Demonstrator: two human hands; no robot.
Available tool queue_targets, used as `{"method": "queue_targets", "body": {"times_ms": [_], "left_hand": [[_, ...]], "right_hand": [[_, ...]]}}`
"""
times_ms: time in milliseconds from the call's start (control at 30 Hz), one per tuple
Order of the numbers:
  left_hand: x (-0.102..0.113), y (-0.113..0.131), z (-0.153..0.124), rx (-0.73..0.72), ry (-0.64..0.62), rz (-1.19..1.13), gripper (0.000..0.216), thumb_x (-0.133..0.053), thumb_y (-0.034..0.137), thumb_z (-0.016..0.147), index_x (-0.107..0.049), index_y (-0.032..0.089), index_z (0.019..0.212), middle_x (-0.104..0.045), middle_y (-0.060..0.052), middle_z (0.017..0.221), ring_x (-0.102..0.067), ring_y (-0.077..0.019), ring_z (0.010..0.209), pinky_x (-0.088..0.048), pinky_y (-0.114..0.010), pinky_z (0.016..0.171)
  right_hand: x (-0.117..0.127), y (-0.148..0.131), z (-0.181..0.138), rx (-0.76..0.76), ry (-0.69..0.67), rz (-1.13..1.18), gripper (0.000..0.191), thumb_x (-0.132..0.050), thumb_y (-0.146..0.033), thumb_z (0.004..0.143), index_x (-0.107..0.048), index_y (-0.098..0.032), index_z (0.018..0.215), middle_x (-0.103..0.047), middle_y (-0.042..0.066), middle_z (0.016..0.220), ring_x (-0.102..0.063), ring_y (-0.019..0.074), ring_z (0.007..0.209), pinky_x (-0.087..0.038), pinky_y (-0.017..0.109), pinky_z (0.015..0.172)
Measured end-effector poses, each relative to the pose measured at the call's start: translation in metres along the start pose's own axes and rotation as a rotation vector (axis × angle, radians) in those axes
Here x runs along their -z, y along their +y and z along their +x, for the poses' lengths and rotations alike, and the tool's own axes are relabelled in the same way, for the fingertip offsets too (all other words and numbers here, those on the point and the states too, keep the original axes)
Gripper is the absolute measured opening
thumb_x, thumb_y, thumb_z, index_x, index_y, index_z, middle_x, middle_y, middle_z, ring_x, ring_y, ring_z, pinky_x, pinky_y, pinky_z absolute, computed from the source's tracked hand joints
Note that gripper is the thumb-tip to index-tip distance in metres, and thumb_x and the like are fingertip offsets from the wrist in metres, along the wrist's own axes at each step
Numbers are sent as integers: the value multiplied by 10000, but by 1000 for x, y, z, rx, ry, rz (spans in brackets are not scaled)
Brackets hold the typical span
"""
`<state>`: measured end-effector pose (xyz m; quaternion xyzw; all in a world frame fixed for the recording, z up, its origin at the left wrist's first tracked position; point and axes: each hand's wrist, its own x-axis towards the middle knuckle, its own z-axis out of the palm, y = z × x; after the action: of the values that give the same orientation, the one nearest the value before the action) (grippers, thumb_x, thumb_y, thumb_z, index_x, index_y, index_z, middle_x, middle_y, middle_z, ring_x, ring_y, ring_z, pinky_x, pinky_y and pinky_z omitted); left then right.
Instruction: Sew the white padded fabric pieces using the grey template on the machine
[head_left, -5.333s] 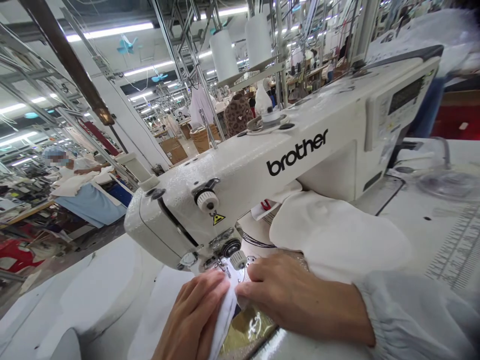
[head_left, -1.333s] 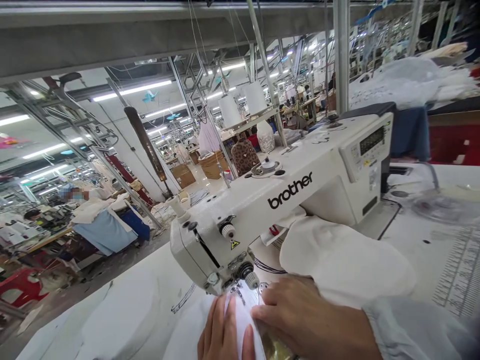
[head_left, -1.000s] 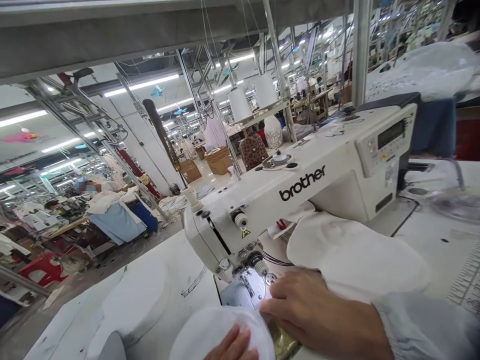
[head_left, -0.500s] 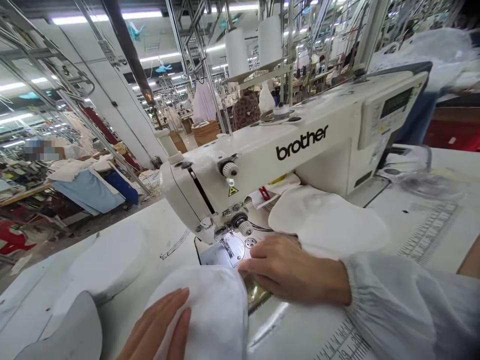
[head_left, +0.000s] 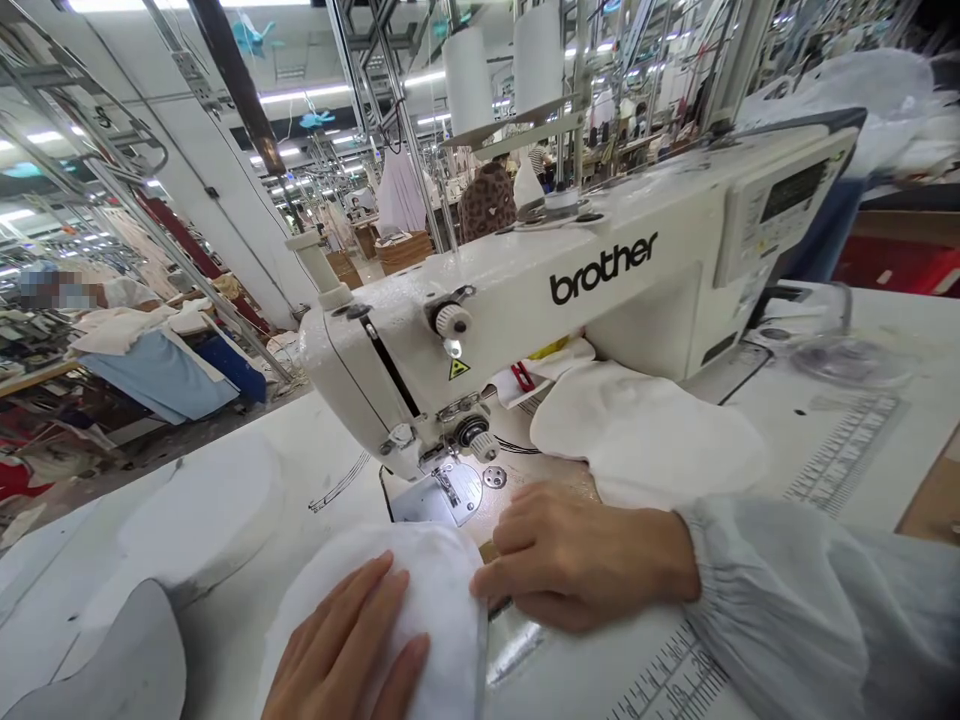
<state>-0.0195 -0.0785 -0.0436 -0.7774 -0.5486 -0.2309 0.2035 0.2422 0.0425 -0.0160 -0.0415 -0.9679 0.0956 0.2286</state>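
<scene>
A rounded piece of white fabric [head_left: 439, 565] lies on the table in front of the white Brother sewing machine [head_left: 525, 300]. My left hand [head_left: 349, 650] rests flat on top of it, fingers stretched out. My right hand [head_left: 585, 555] sits just right of the fabric with its fingers curled, fingertips pinching the fabric's right edge near the needle plate [head_left: 442, 495]. The presser foot stands clear of the cloth.
A stack of white fabric pieces [head_left: 652, 430] lies under the machine arm on the right. More white pieces [head_left: 195, 520] lie at the left on the table. Thread cones [head_left: 491, 75] stand behind the machine. A person [head_left: 60, 290] works at a far-left bench.
The white fabric has come out from under the presser foot toward me. My left hand went from pinching it at the needle to lying flat on it; the right hand drew back with it.
</scene>
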Motion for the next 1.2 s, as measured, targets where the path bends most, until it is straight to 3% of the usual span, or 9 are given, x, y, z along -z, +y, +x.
{"method": "queue_targets", "body": {"times_ms": [133, 233, 600, 667, 800, 867, 1000, 1200], "left_hand": [[7, -7, 4, -138, -150, 109, 500, -555, 493, 884, -534, 238, 1314, -622, -45, 1353, -631, -226, 1173, -575, -339, 867], [13, -8, 8, -157, -209, 143, 527, -541, 476, 891, -487, 236, 1357, -596, -51, 1385, -611, -227, 1211, -593, -339, 852], [21, 6, 17, -80, -164, 58, 394, -504, 434, 912, -578, 249, 1251, -648, -37, 1319, -649, -231, 1143, -576, -362, 855], [25, 2, 15, 40, -170, 50, 337, -483, 390, 926, -593, 277, 1224, -680, -9, 1268, -659, -221, 1117, -555, -361, 885], [34, -17, 9, 543, -110, 159, 325, -401, 417, 943, -636, 302, 1136, -726, -7, 1153, -707, -236, 983, -564, -367, 770], [36, -26, 8, 722, -144, 149, 388, -375, 478, 922, -643, 295, 1134, -720, -28, 1165, -714, -255, 942, -561, -381, 721], [32, -33, 11, 824, -253, 45, 541, -343, 576, 844, -636, 242, 1152, -709, -83, 1154, -699, -291, 912, -533, -442, 802], [19, -31, 17, 854, -192, -100, 648, -337, 621, 799, -616, 141, 1135, -634, -181, 1245, -554, -368, 1177, -399, -513, 1011]], "right_hand": [[-1, 1, 0, 39, -24, 43, 283, -412, -137, 919, -674, -152, 1027, -622, -8, 717, -492, 125, 602, -337, 291, 594], [-2, 2, 0, 30, -18, 38, 288, -401, -128, 907, -678, -156, 977, -596, -12, 674, -465, 125, 570, -331, 289, 571], [0, 1, 0, 26, 27, 61, 271, -410, -120, 898, -677, -163, 927, -597, -9, 670, -470, 115, 563, -307, 270, 586], [0, 1, 0, 26, 55, 62, 277, -411, -118, 893, -685, -155, 896, -584, -13, 646, -448, 112, 544, -298, 270, 571], [-2, 3, -1, 12, 71, 42, 267, -432, -133, 892, -698, -157, 875, -563, -20, 622, -420, 111, 532, -295, 273, 558], [-3, 4, -1, -21, 53, 17, 261, -441, -147, 899, -700, -170, 878, -561, -21, 622, -418, 113, 535, -289, 277, 556], [-3, 5, 0, -108, 49, -50, 266, -441, -174, 913, -704, -182, 872, -553, -16, 602, -420, 119, 531, -265, 286, 543], [-7, 1, 1, -253, 19, -29, 271, -438, -195, 910, -707, -211, 885, -616, 2, 650, -497, 134, 588, -256, 293, 561]]}}
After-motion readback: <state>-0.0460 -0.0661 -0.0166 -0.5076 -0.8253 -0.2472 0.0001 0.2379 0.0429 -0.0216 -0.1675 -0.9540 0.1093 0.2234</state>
